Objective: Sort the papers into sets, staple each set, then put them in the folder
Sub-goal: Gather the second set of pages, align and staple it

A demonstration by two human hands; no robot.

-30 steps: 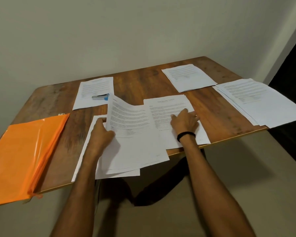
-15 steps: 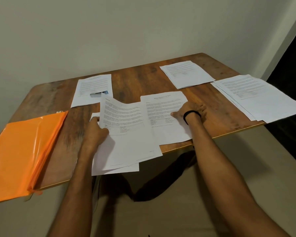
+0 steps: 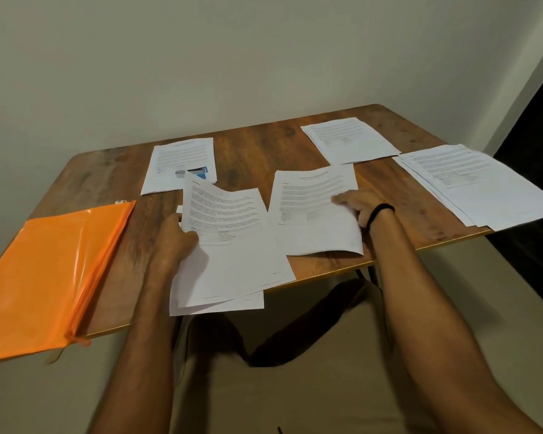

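**Paper sorting: left hand holds a sheaf at the near edge**

Near edge, left of centre: left hand (image 3: 177, 242) grasps a sheaf of printed sheets (image 3: 232, 245), thumb on top of the upper page. The sheaf's near end overhangs the near edge of the wooden table (image 3: 264, 145); the top page is bowed.

Near left corner: orange plastic folder (image 3: 51, 277), lying flat and overhanging the near edge.

Centre, just right of the sheaf: right hand (image 3: 355, 208), black band (image 3: 380, 211) on the wrist, fingers laid on a single printed page (image 3: 314, 208). That page's near right corner is lifted off the table. Thumb hidden, so I cannot tell whether the page is pinched or only pressed.

Right edge: a fanned stack of papers (image 3: 483, 183), partly overhanging.

Far left: one set of sheets (image 3: 182, 155) with a blue and grey stapler (image 3: 195, 173) lying on its near end, partly hidden by the sheaf.

Far right corner: another set of pages (image 3: 348, 139), flat, apart from the rest.
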